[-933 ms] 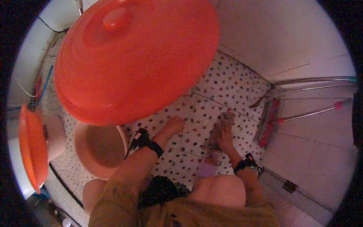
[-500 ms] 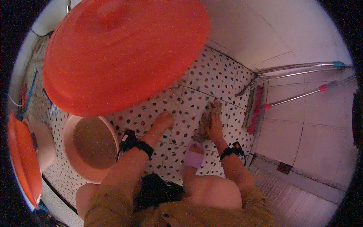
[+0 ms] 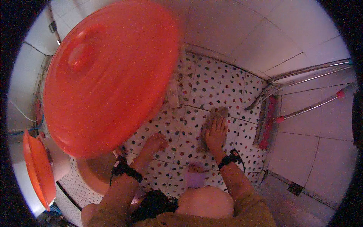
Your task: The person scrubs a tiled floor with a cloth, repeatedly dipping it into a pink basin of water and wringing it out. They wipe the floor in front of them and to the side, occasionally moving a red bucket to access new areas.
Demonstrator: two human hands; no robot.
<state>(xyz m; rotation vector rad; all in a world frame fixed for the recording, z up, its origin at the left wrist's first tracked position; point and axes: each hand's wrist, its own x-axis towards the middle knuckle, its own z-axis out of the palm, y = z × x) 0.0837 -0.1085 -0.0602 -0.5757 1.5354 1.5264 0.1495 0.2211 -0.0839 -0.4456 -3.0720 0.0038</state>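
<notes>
Taking the middle of the view as the centre of a clock dial, a pale tiled floor (image 3: pixel 211 83) filled the centre, its surface speckled with small dark, red and green blotches and crossed by thin dark seams. Smooth pale tiled walls (image 3: pixel 227 32) closed the room from twelve round past three, with grime darkening the line where they met the floor. At four o'clock a grey-brown cloth (image 3: pixel 219 111), limp and crumpled at its edges, lay on the floor under the person's right hand (image 3: pixel 216 133), whose palm was down and whose fingers were straightened flat over it, nearly side by side. The left hand (image 3: pixel 155 142) was near seven-thirty, low over the floor or touching it, which could not be told; its fingers seemed loosely bent, and whether they pinched anything could not be made out. A big glossy red dome (image 3: pixel 113 90), plastic-looking, ringed and topped by a round knob, loomed at ten, partly covering from view a peach-coloured round tub (image 3: pixel 94 186) at eight. Beyond that tub stood a flared orange rim (image 3: pixel 39 170). At three, a pink-and-grey brush head (image 3: pixel 269 123) joined a shiny metal pole (image 3: pixel 310 111). Toward six sat a lilac slipper (image 3: pixel 195 179), worn on a foot.
</notes>
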